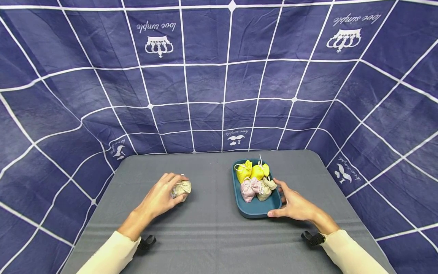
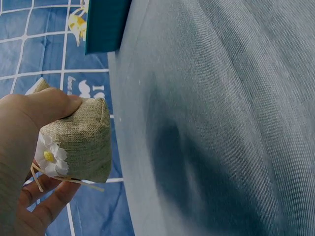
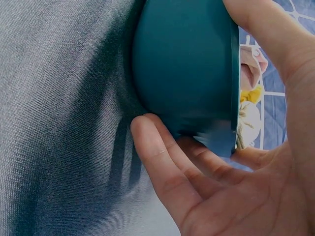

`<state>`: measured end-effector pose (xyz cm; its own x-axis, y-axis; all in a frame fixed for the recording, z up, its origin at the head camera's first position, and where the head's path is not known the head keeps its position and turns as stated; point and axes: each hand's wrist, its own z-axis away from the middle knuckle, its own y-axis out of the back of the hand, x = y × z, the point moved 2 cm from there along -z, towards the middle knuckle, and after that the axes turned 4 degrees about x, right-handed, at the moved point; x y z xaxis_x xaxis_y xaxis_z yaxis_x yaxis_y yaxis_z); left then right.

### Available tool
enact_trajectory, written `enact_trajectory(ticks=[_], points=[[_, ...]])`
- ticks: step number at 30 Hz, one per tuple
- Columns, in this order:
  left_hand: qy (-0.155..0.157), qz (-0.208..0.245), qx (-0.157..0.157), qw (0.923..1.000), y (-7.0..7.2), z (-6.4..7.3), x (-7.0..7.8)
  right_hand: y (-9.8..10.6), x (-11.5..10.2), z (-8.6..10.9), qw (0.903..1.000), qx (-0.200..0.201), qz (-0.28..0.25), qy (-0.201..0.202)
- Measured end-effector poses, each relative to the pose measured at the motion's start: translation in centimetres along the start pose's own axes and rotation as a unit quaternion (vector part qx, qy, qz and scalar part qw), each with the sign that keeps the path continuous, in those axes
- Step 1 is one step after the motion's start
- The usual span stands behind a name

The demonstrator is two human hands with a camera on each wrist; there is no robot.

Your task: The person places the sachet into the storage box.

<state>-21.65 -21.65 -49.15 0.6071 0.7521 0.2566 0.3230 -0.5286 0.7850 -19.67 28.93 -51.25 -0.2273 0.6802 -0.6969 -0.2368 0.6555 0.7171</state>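
Observation:
My left hand (image 1: 163, 194) pinches a small beige burlap drawstring pouch (image 2: 81, 142), thumb on one side and fingers on the other. A white flower with a yellow centre decorates this pouch, and in the left wrist view it hangs above the table, its shadow apart. My right hand (image 1: 295, 203) holds the right side of a teal tray (image 1: 251, 213), thumb at the near corner and fingers along the outer wall (image 3: 184, 64). Inside the tray sit two yellow pouches (image 1: 244, 171), a pink pouch (image 1: 250, 189) and a beige pouch (image 1: 265, 189).
A grey cloth covers the table (image 1: 212, 236). Behind it and at both sides hangs a blue curtain (image 1: 205, 83) with white grid lines. Black straps (image 1: 146, 242) show at both wrists, beside cream sleeves.

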Motion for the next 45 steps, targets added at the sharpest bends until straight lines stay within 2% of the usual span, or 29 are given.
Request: enact_trajectory(ticks=[7, 16, 27, 35, 45], points=[[0.0, 0.009, -0.011, 0.9999, -0.6, -0.4, 1.2, 0.0, -0.1, -0.1, 1.0, -0.003, -0.005, 0.003], [-0.02, 0.028, -0.013, 0.9993, -1.6, -1.3, 3.1, 0.1, -0.2, 0.0, 1.0, 0.0, -0.003, 0.009], [-0.044, 0.05, -0.016, 0.9976, -3.0, -2.8, 5.9, 0.1, -0.2, -0.1, 1.0, -0.005, 0.009, 0.002], [-0.046, 0.073, -0.039, 0.9955, -4.0, -4.1, 8.0, 0.2, -0.4, -0.1, 1.0, -0.001, 0.008, 0.004], [-0.077, 0.092, -0.051, 0.9914, -5.7, -5.8, 10.8, 0.1, -0.3, -0.2, 0.9999, 0.0, 0.008, 0.009]])
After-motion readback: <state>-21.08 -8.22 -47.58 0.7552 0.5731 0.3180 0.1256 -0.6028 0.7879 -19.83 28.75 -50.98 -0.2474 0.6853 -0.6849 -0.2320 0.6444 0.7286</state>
